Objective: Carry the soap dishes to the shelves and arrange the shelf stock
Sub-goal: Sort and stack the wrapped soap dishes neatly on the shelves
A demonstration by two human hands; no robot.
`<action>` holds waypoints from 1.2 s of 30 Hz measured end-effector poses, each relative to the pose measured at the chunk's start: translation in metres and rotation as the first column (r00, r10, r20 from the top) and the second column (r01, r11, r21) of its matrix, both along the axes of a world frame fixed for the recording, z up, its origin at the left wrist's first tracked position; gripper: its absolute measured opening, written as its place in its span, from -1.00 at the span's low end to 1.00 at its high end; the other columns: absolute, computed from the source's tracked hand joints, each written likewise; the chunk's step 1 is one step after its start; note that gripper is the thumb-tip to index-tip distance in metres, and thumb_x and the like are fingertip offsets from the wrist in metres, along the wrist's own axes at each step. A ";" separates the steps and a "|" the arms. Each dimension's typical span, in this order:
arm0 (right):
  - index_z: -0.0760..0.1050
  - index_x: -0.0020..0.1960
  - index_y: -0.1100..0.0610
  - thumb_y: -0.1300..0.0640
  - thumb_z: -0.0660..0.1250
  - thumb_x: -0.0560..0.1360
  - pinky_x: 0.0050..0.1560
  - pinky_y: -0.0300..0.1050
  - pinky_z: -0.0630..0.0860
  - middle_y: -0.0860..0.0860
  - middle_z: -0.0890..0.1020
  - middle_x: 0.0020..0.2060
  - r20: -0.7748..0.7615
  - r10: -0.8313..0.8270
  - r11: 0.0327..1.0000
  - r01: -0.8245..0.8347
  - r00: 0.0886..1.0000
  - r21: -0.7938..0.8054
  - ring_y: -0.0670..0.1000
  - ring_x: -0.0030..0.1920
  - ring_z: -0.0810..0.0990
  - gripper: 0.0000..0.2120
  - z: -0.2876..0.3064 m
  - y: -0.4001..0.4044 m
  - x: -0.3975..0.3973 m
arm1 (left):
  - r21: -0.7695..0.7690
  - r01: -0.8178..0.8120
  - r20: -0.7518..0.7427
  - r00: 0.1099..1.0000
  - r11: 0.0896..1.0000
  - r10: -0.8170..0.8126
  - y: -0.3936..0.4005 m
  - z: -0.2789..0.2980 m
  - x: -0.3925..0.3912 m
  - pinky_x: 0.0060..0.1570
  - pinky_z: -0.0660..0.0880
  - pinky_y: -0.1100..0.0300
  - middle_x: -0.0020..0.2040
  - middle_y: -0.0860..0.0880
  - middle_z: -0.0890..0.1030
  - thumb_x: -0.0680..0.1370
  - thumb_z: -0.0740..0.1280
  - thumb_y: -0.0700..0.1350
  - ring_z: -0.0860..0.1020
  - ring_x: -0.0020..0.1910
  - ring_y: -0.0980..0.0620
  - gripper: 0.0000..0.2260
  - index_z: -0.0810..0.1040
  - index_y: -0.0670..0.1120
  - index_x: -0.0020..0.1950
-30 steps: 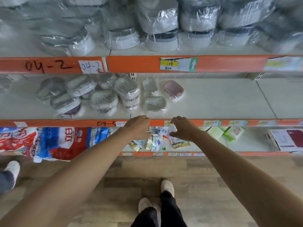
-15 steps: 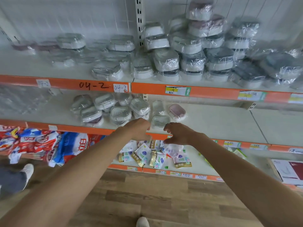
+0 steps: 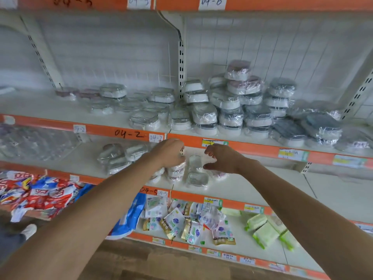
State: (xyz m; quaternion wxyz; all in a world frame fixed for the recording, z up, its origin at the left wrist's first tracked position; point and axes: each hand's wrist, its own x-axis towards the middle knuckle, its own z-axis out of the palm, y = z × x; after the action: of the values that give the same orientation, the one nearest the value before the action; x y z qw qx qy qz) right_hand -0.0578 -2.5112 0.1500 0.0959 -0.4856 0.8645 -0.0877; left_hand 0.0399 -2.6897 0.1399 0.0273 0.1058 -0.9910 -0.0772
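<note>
Fingers [image 3: 210, 151] of both hands loosely curled, empty, near soap dishes [image 3: 196, 177] (label [image 3: 129, 133] "04-2").

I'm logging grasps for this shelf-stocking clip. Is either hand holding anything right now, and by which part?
Nothing is visibly held. The right hand hovers above the soap dishes, fingers loosely curled, empty. The left hand hides its own fingers, so cannot tell.
</note>
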 end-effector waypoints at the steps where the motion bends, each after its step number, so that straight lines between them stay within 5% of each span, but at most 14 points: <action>1: 0.35 0.36 0.20 -0.03 0.37 0.50 0.24 -0.06 0.39 0.12 0.47 0.27 -0.012 -0.007 1.000 0.006 1.000 -0.011 0.11 0.24 0.46 -0.47 0.006 -0.001 -0.003 | -0.003 -0.007 -0.016 1.000 1.000 0.007 -0.002 0.006 -0.003 0.08 0.48 0.02 0.07 -0.04 0.53 0.53 0.32 -0.03 0.51 0.07 -0.04 -0.76 0.52 -0.17 0.09; 16: 0.26 0.43 0.24 -0.04 0.37 0.49 0.31 -0.06 0.33 0.15 0.37 0.35 -0.110 -0.202 0.973 0.186 0.973 -0.140 0.14 0.35 0.36 -0.37 0.054 -0.082 -0.084 | -0.055 0.079 -0.158 0.984 0.995 -0.086 -0.092 0.055 -0.098 0.04 0.47 0.11 0.12 -0.05 0.49 0.56 0.31 -0.05 0.49 0.06 -0.01 -0.70 0.47 -0.20 0.21; 23: 0.18 0.48 0.23 -0.05 0.31 0.53 0.44 -0.01 0.22 0.14 0.24 0.47 -0.192 -0.266 0.962 0.245 0.945 -0.123 0.13 0.46 0.21 -0.35 0.078 -0.140 -0.127 | -0.039 0.130 -0.123 0.983 0.991 -0.134 -0.160 0.068 -0.152 0.18 0.45 -0.01 0.26 -0.08 0.44 0.56 0.30 0.04 0.46 0.18 -0.05 -0.56 0.40 -0.18 0.34; 27: 0.30 0.41 0.19 -0.08 0.29 0.53 0.40 0.00 0.26 0.11 0.35 0.39 -0.212 -0.362 0.928 0.329 0.908 -0.174 0.12 0.41 0.27 -0.44 0.092 -0.151 -0.152 | -0.019 0.178 -0.149 0.973 0.984 -0.179 -0.178 0.081 -0.182 0.26 0.40 0.06 0.33 -0.10 0.42 0.60 0.24 0.07 0.44 0.26 -0.05 -0.54 0.37 -0.19 0.39; 29: 0.29 0.41 0.19 -0.09 0.26 0.54 0.39 0.03 0.28 0.11 0.35 0.38 -0.237 -0.424 0.903 0.388 0.874 -0.182 0.12 0.41 0.27 -0.45 0.099 -0.148 -0.161 | 0.041 0.163 -0.180 0.972 0.986 -0.154 -0.177 0.089 -0.199 0.19 0.41 0.09 0.28 -0.14 0.47 0.62 0.19 0.08 0.46 0.21 -0.07 -0.57 0.42 -0.22 0.33; 33: 0.18 0.46 0.23 -0.08 0.21 0.57 0.40 0.03 0.27 0.14 0.29 0.41 -0.264 -0.527 0.848 0.477 0.808 -0.232 0.13 0.40 0.25 -0.41 0.112 -0.141 -0.183 | 0.119 0.030 -0.172 0.985 0.992 -0.009 -0.162 0.101 -0.236 -0.04 0.42 0.13 0.06 -0.23 0.56 0.65 0.09 0.11 0.55 0.05 -0.15 -0.51 0.52 -0.30 -0.11; 36: 0.15 0.48 0.23 -0.13 0.21 0.56 0.37 0.03 0.29 0.14 0.30 0.39 -0.284 -0.589 0.804 0.516 0.756 -0.296 0.14 0.39 0.26 -0.36 0.122 -0.136 -0.203 | 0.106 -0.056 -0.130 0.989 0.993 0.070 -0.150 0.111 -0.262 0.07 0.47 0.09 0.12 -0.25 0.59 0.64 0.04 0.18 0.56 0.11 -0.18 -0.44 0.59 -0.26 0.05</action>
State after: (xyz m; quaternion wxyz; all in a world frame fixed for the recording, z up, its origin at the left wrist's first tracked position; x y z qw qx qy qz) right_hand -0.2613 -2.6471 0.2717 -0.1447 -0.2219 0.9583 -0.1070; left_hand -0.2217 -2.8400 0.2510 0.0907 0.1330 -0.9779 -0.1336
